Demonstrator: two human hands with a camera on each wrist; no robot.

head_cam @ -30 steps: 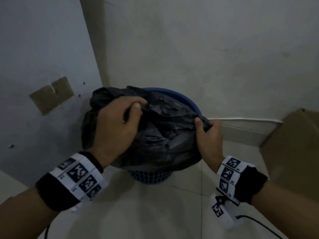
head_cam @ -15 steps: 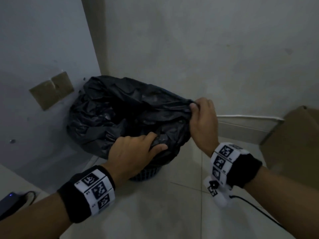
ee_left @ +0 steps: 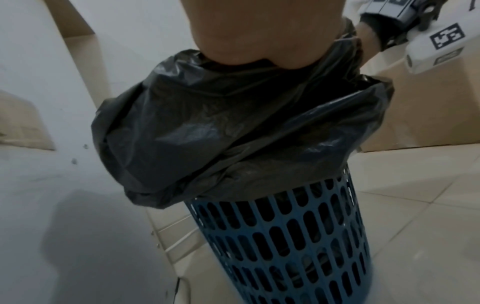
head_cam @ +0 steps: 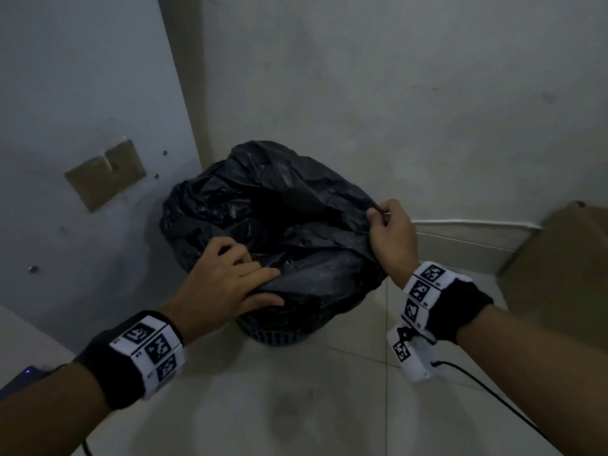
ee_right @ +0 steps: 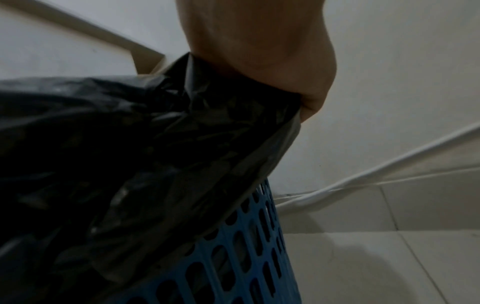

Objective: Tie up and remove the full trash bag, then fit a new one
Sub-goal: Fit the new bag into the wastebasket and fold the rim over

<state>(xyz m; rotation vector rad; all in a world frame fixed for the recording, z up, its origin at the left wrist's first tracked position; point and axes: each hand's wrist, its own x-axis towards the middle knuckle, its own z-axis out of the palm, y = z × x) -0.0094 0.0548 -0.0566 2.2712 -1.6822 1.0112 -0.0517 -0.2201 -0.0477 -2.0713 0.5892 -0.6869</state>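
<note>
One black trash bag (head_cam: 263, 205), one blue bin (ee_left: 285, 236), two hands, one cardboard box (head_cam: 566, 274).

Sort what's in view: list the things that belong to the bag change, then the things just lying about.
Job: black trash bag; blue basket; left hand and right hand, both gripping the bag's edge.

Lying about: cardboard box; cardboard patch on the wall.

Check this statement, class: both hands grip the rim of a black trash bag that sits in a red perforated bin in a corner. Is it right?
Not quite: the bin is blue, not red, as the left wrist view shows. The rest holds: the left hand and right hand grip the rim of the black trash bag in the corner.
</note>
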